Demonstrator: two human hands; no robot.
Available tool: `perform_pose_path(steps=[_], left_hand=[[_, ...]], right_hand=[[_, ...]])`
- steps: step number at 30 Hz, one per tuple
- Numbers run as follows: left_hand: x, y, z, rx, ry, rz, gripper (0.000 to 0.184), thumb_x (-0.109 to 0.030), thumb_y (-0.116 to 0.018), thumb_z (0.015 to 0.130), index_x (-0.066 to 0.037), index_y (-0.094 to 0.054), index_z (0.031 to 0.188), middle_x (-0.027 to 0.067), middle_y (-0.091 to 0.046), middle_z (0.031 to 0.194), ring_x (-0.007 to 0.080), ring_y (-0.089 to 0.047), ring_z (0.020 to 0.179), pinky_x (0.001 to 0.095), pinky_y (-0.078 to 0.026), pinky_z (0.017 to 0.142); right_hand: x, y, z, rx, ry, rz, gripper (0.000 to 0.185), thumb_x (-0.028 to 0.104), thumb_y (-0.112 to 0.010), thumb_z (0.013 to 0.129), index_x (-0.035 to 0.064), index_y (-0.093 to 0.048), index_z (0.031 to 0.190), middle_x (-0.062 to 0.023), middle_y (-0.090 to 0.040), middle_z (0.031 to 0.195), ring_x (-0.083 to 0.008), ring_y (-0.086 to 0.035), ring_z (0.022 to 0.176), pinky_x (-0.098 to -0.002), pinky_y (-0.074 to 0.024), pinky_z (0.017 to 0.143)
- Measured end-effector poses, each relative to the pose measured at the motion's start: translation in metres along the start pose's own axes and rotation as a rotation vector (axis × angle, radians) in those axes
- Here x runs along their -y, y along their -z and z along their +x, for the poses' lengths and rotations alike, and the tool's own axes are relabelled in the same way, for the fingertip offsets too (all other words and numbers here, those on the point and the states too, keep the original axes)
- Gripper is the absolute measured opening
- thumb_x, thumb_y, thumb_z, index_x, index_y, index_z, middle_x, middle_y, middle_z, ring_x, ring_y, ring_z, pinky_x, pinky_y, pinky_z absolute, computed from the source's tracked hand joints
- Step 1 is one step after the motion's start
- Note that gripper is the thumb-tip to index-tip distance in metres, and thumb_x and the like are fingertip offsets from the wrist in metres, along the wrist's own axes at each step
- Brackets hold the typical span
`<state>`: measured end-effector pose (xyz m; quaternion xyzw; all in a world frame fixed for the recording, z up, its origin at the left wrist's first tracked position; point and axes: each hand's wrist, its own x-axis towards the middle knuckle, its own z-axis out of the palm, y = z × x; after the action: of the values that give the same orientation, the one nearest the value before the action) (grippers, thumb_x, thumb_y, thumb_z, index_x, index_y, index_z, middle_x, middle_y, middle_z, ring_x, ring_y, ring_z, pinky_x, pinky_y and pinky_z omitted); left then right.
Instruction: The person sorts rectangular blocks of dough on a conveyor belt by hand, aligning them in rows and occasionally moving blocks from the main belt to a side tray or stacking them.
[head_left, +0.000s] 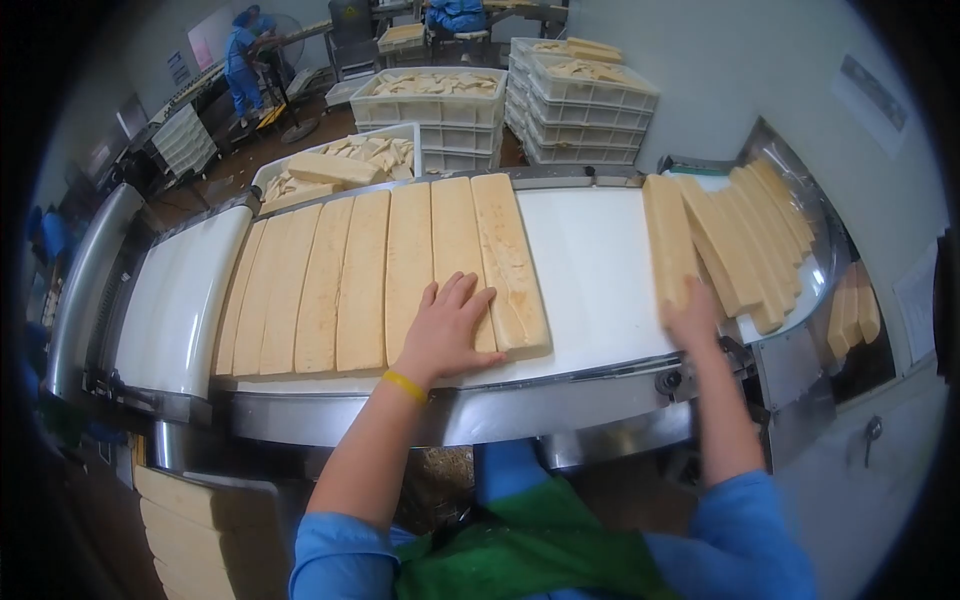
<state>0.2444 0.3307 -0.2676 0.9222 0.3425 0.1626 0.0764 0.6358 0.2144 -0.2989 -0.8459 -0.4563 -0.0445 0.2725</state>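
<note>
Long pale slabs (362,280) lie side by side across a white conveyor belt (582,270). My left hand (452,325) rests on the near ends of the slabs at the right of this row, fingers spread, with a yellow band on the wrist. At the belt's right part, my right hand (692,315) is on the near end of a single slab (664,235); its fingers are bent round that end and slightly blurred. Right beside this slab, more slabs (745,240) stand fanned out on the curved end of the conveyor.
Behind the belt are a crate of broken pieces (415,150) and stacked white crates (460,135), (585,130). More slabs (190,530) lie at lower left, others (853,305) at far right. People in blue (241,65) are in the background.
</note>
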Motion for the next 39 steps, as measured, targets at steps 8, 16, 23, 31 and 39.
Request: perform_pose_path(steps=[8, 16, 23, 31, 39], left_hand=[[-0.006, -0.001, 0.004, 0.024, -0.018, 0.010, 0.086, -0.058, -0.072, 0.069, -0.012, -0.046, 0.136, 0.0218, -0.041, 0.140, 0.0383, -0.032, 0.136, 0.0545, -0.022, 0.111], [-0.041, -0.025, 0.028, -0.002, -0.018, 0.038, 0.083, -0.060, -0.069, 0.072, -0.012, -0.046, 0.136, 0.0243, -0.036, 0.144, 0.0378, -0.028, 0.139, 0.0547, -0.020, 0.111], [-0.037, -0.018, 0.025, 0.033, 0.012, 0.038, 0.083, -0.060, -0.069, 0.070, -0.013, -0.048, 0.136, 0.0229, -0.036, 0.144, 0.0361, -0.028, 0.139, 0.0534, -0.020, 0.112], [-0.032, -0.017, 0.020, -0.004, 0.008, 0.027, 0.082, -0.059, -0.071, 0.069, -0.014, -0.050, 0.134, 0.0216, -0.040, 0.143, 0.0347, -0.030, 0.138, 0.0511, -0.021, 0.113], [-0.024, -0.016, 0.015, -0.008, 0.002, 0.034, 0.083, -0.060, -0.071, 0.068, -0.014, -0.051, 0.134, 0.0212, -0.040, 0.143, 0.0344, -0.031, 0.138, 0.0501, -0.021, 0.113]], right_hand=[[0.154, -0.049, -0.069, 0.226, 0.380, 0.292, 0.059, 0.025, -0.071, 0.072, 0.0047, -0.056, 0.126, -0.0256, -0.049, 0.123, -0.0399, -0.050, 0.114, -0.0430, -0.0427, 0.099], [0.020, -0.004, -0.003, 0.212, 0.500, 0.144, 0.042, 0.016, -0.068, 0.080, 0.0043, -0.059, 0.119, -0.0174, -0.057, 0.125, -0.0341, -0.051, 0.119, -0.0417, -0.0399, 0.104], [-0.086, 0.005, 0.043, -0.152, 0.135, -0.411, 0.068, 0.034, -0.065, 0.081, -0.0065, -0.045, 0.132, -0.0265, -0.042, 0.138, -0.0385, -0.040, 0.129, -0.0452, -0.0346, 0.107], [-0.043, 0.010, 0.013, 0.225, -0.082, 0.413, 0.051, 0.035, -0.066, 0.081, -0.0028, -0.061, 0.115, -0.0227, -0.058, 0.120, -0.0373, -0.051, 0.116, -0.0461, -0.0386, 0.100], [-0.132, 0.009, 0.055, -0.187, 0.042, -0.460, 0.060, 0.037, -0.062, 0.083, -0.0009, -0.052, 0.128, -0.0221, -0.050, 0.134, -0.0346, -0.041, 0.129, -0.0448, -0.0341, 0.106]])
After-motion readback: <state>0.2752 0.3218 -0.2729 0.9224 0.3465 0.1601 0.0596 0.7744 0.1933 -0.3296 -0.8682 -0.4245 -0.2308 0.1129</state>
